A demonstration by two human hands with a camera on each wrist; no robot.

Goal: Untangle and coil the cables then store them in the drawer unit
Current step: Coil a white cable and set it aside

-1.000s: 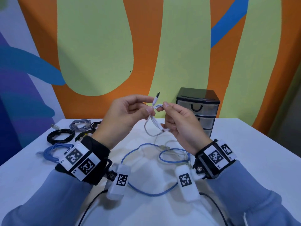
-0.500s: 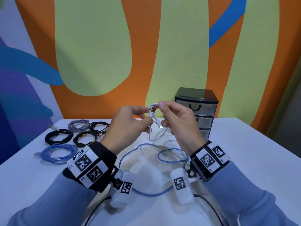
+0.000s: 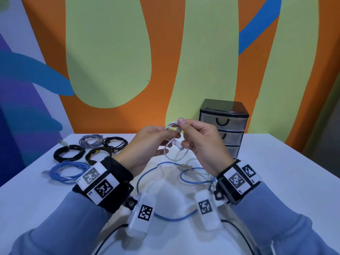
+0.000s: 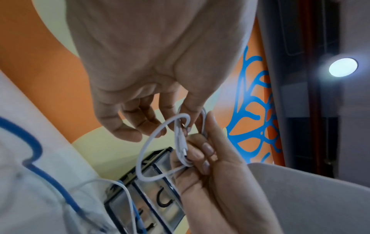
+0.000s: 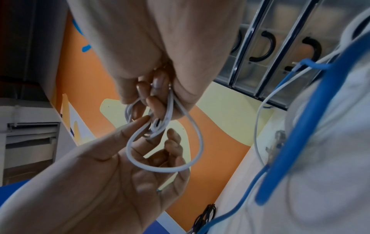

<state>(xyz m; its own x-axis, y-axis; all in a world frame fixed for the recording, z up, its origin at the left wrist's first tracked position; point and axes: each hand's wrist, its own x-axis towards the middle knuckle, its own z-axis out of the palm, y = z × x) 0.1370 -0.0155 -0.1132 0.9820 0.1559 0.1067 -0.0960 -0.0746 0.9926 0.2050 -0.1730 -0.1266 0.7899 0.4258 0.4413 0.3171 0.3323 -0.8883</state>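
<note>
White table (image 3: 276, 181) with the drawer unit (image 3: 223, 126) at its far edge, all three drawers closed, just behind and right of the raised hands. Finished coils sit far left: blue coil (image 3: 69, 171), two black coils (image 3: 69, 153), grey coil (image 3: 91, 139). A loose blue cable (image 3: 147, 173) and a thin clear cable (image 3: 198, 162) sprawl on the table under the wrists, still uncoiled. Held in the air between the hands is the short white cable (image 3: 174, 153), small loop hanging down, long axis roughly vertical, plug end tucked by the right palm. Right hand (image 3: 202, 144) pinches the top bend between thumb and forefinger, other fingers curled round the strands; left hand (image 3: 147, 146) pinches the same bundle from the left, remaining fingers loosely spread. Judgement: wrapping the tail round the loop comes next, then storing; right hand is nearer the unit, top handle faces it, clear path above the table. Risk: loop springs open if a pinch slips.
</note>
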